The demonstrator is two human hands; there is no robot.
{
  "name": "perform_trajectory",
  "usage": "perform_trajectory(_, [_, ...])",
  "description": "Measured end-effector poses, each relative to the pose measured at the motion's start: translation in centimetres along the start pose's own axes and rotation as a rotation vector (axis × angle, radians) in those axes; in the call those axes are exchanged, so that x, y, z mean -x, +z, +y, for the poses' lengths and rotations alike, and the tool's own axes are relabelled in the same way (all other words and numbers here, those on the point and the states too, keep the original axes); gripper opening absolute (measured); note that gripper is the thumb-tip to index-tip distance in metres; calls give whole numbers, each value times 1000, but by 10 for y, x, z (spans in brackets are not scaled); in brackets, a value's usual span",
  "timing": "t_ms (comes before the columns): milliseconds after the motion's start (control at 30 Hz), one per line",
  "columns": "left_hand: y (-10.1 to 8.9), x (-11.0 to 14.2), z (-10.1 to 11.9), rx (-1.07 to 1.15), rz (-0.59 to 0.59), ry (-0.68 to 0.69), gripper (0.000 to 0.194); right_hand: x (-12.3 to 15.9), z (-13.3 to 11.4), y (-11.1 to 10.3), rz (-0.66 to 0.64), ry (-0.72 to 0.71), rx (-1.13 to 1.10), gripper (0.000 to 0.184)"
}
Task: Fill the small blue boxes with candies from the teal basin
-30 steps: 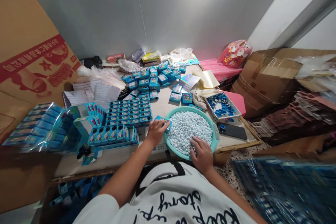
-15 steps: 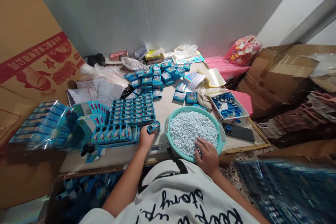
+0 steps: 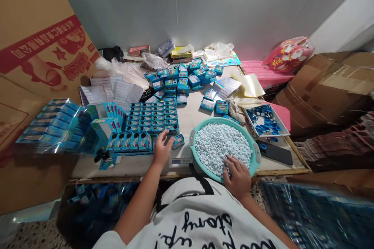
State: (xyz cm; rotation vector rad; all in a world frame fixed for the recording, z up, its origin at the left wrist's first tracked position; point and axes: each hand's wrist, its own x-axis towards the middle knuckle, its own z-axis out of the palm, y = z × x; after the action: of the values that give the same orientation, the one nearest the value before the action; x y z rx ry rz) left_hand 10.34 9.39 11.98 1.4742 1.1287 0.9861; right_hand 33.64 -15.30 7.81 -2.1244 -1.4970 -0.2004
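A small blue box (image 3: 178,141) lies on the digital scale (image 3: 179,162), left of the basin. My left hand (image 3: 162,149) is beside it with fingers apart, holding nothing. Rows of similar blue boxes (image 3: 152,118) with dark round holes stand just behind that hand. My right hand (image 3: 237,174) rests with fingers spread on the pale candy pellets (image 3: 220,142), its fingertips partly among them. They fill a turquoise basin (image 3: 257,155) with handles, standing near the table's front edge.
More blue boxes (image 3: 183,81) are piled farther back. A white tray (image 3: 282,128) of blue caps and a dark phone (image 3: 276,153) sit at right. Plastic-wrapped boxes (image 3: 55,126) and a large carton (image 3: 32,42) stand at left; a brown carton (image 3: 318,89) stands at right.
My left hand has let go of the small blue box, now on the scale, and its fingers have opened. My right hand stays in the pellets. The view has shifted slightly.
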Motion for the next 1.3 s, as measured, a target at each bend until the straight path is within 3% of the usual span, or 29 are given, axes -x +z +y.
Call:
perform_trajectory(167, [-6, -2, 6, 55, 29, -53, 43, -1, -4, -1, -1, 16, 7, 34])
perform_trajectory(533, [-9, -12, 20, 37, 69, -16, 37, -1, -3, -1, 0, 18, 11, 35])
perform_trajectory(700, [-8, -13, 16, -82, 10, 82, 28, 0, -3, -1, -6, 26, 8, 34])
perform_trajectory(967, [-1, -7, 7, -114, -3, 100, 27, 0, -4, -1, 7, 23, -2, 33])
perform_trajectory(1033, [0, -6, 2, -194, -23, 112, 39, 0, -5, -2, 12, 21, -4, 32])
perform_trajectory(1133, [2, -6, -13, -323, -59, 37, 88, 0, -5, -2, 22, 18, -7, 31])
perform_trajectory(1167, [3, -6, -19, -348, -83, -14, 97, 0, -5, -2, 26, 18, -8, 31])
perform_trajectory(1233, [6, -6, -28, -387, -131, -73, 89, 0, -4, -1, 33, 19, -12, 31])
perform_trajectory(1300, [10, -5, -28, -419, -141, -43, 64, 1, -3, 0, 36, 20, -17, 32])
